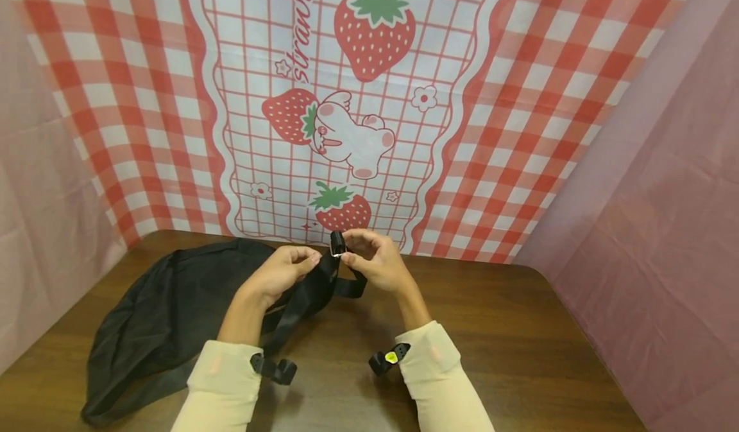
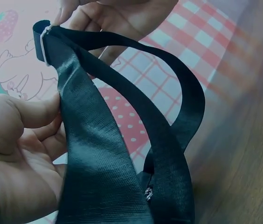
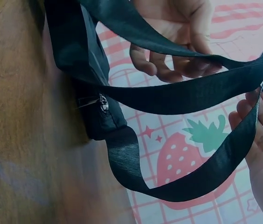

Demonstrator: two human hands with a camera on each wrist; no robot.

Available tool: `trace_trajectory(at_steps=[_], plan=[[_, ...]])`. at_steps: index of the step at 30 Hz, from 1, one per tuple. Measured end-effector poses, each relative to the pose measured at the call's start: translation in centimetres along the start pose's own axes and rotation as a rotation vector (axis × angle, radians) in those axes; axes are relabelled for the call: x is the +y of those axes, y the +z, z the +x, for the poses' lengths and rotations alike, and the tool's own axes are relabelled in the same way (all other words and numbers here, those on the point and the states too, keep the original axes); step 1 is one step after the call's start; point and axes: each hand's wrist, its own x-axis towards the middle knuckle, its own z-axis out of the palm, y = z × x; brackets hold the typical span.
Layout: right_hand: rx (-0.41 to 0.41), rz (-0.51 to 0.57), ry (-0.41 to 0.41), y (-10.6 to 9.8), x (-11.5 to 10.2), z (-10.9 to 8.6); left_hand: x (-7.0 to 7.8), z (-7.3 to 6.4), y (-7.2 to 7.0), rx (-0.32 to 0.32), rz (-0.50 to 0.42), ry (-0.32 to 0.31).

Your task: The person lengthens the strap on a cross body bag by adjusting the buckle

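A black fabric bag (image 1: 190, 303) lies on the table at the left, its strap (image 2: 94, 144) lifted toward the back edge. Near the raised end, the strap loops through a metal slider buckle (image 2: 45, 44). My right hand (image 1: 378, 262) pinches the strap at the buckle between thumb and fingers. Just left of it and lower along the webbing, my left hand (image 1: 283, 271) pinches the strap's edge with thumb and fingertips. Another length of strap hangs in a loop below the right hand. A zipper pull (image 3: 104, 103) shows on the bag in the right wrist view.
The brown wooden table (image 1: 496, 342) extends to the right of the hands. Behind it hangs a red-and-white checked cloth (image 1: 519, 98) with strawberry prints. Pink curtains (image 1: 646, 226) stand at both sides. Each sleeve carries a black wrist band (image 1: 389, 358).
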Motion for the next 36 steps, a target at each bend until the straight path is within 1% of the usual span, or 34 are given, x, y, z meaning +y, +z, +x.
trace_trajectory(at_steps=[3, 6, 10, 14, 18, 21, 23, 27, 31, 36], plan=[[-0.016, 0.010, 0.003, 0.27, 0.11, 0.05, 0.01, -0.02, 0.05, -0.021, -0.048, 0.004], [-0.033, 0.015, 0.026, 0.53, 0.17, 0.08, 0.02, 0.03, 0.16, -0.034, -0.100, 0.001], [-0.041, 0.004, 0.052, 0.62, 0.09, -0.01, 0.02, 0.21, 0.36, -0.005, -0.127, -0.017], [-0.029, 0.000, 0.052, 0.52, -0.10, -0.05, 0.07, 0.25, 0.33, 0.033, -0.083, -0.046], [-0.005, -0.001, 0.048, 0.38, -0.25, -0.08, 0.10, 0.01, 0.03, 0.023, -0.023, -0.072], [0.014, -0.011, 0.042, 0.32, -0.32, -0.11, 0.10, -0.21, -0.19, 0.005, -0.003, -0.073], [0.021, -0.011, 0.037, 0.32, -0.31, -0.08, 0.09, -0.25, -0.26, 0.005, 0.005, -0.066], [0.031, -0.012, 0.032, 0.32, -0.16, -0.04, 0.00, -0.25, -0.24, 0.029, 0.019, -0.058], [0.033, -0.009, 0.035, 0.45, -0.09, 0.00, -0.07, -0.12, -0.09, 0.052, 0.005, -0.039], [0.002, 0.023, 0.029, 0.60, -0.03, 0.01, 0.31, 0.02, 0.24, 0.074, -0.086, -0.019]])
